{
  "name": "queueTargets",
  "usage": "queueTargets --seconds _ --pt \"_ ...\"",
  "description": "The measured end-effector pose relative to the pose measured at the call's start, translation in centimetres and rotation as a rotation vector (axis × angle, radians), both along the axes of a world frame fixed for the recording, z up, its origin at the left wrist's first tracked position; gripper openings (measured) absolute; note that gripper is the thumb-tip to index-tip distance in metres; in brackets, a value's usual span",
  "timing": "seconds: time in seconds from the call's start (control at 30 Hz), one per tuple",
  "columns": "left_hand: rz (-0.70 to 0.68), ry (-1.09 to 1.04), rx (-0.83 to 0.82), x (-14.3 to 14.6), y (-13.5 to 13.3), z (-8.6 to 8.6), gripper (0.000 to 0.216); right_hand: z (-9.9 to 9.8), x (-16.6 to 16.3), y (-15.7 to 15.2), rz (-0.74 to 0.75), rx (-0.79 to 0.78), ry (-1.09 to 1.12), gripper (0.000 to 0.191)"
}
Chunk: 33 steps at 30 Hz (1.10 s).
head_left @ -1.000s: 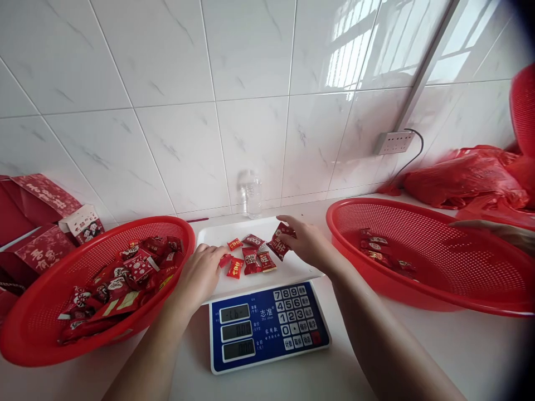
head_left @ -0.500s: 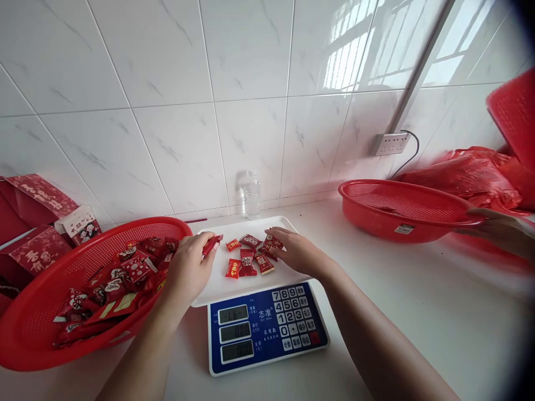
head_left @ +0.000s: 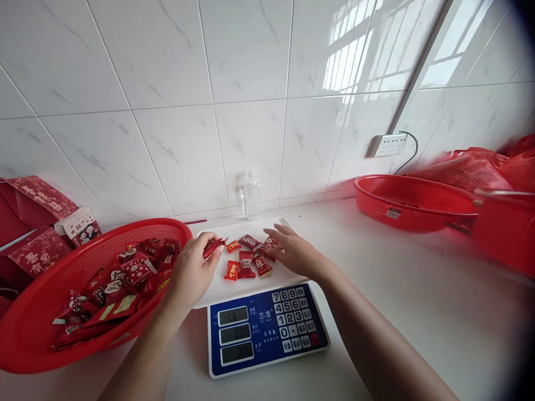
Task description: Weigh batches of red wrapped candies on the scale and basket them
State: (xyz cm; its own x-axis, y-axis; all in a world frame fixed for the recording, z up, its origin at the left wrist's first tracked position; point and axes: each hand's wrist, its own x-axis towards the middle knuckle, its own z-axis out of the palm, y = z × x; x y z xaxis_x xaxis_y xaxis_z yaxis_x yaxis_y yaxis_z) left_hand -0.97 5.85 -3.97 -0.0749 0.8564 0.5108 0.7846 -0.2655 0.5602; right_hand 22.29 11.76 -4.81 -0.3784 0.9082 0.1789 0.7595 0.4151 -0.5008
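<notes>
My left hand (head_left: pixel 195 262) is closed around a red wrapped candy (head_left: pixel 214 247) over the left part of the white scale tray (head_left: pixel 217 288). Over the tray's right side, my right hand (head_left: pixel 290 249) has its fingers stretched out above a dark red candy (head_left: pixel 271 246), partly covering it; whether it touches cannot be made out. Several more wrapped candies (head_left: pixel 246 264) lie in the middle of the tray. In front of the tray sits the blue scale panel (head_left: pixel 267 323) with three small displays and a keypad.
At left stands a red basket (head_left: pixel 37 301) with many wrapped candies, beside dark red boxes (head_left: pixel 37 245). A clear bottle (head_left: pixel 252 197) is against the tiled wall. Another red basket (head_left: pixel 409 214), red bags (head_left: pixel 472 167) and a blurred red container (head_left: pixel 505 234) are at right.
My left hand has shifted slightly right with its candy; the right hand's fingers have lifted and spread a little. At right, the red basket moved back and a red container came down beside it.
</notes>
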Motion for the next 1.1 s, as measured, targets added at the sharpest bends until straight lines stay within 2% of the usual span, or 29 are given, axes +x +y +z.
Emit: queueTargets --seconds 0.07,0.13,0.27,0.33,0.43,0.63,0.8,0.87,0.9,0.97,1.03,1.1 --pt "-0.050 -0.142 -0.067 0.1 -0.2 0.1 0.019 0.5 -0.2 -0.4 -0.012 0.046 0.049 0.044" --pt "-0.120 -0.275 -0.143 0.5 -0.4 0.2 0.024 1.0 -0.6 -1.2 0.014 0.033 0.194 0.041" --pt "-0.263 -0.431 -0.229 1.8 -0.9 0.2 0.025 1.6 -2.1 -3.4 0.287 -0.154 0.582 0.033" --pt "-0.349 -0.484 -0.255 2.4 -1.1 0.1 0.024 1.5 -2.8 -4.2 0.340 -0.123 0.623 0.019" --pt "-0.387 -0.525 -0.262 2.7 -1.3 -0.1 0.024 1.4 -3.3 -4.3 0.265 -0.067 0.637 0.007" --pt "-0.272 -0.608 -0.149 1.4 -0.9 0.4 0.028 2.0 -0.5 -2.1 0.036 0.009 0.829 0.021" --pt "-0.251 -0.632 -0.161 0.9 -0.7 0.7 0.032 2.2 1.9 -0.2 -0.186 0.076 0.577 0.011" --pt "-0.247 -0.669 -0.170 1.0 -0.7 0.5 0.034 1.7 1.8 0.1 -0.199 0.071 0.528 0.008" --pt "-0.251 -0.691 -0.179 1.2 -0.8 0.4 0.034 1.4 1.4 0.0 -0.166 0.049 0.557 0.010" --pt "-0.287 -0.724 -0.214 1.6 -1.0 0.2 0.034 1.0 0.1 -0.6 -0.011 -0.029 0.704 0.013" --pt "-0.390 -0.734 -0.287 2.2 -1.3 0.1 0.037 0.9 -1.6 -2.0 0.199 -0.129 0.888 0.019" --pt "-0.495 -0.749 -0.358 2.8 -1.5 0.0 0.040 0.9 -3.2 -3.5 0.337 -0.240 0.995 0.024"
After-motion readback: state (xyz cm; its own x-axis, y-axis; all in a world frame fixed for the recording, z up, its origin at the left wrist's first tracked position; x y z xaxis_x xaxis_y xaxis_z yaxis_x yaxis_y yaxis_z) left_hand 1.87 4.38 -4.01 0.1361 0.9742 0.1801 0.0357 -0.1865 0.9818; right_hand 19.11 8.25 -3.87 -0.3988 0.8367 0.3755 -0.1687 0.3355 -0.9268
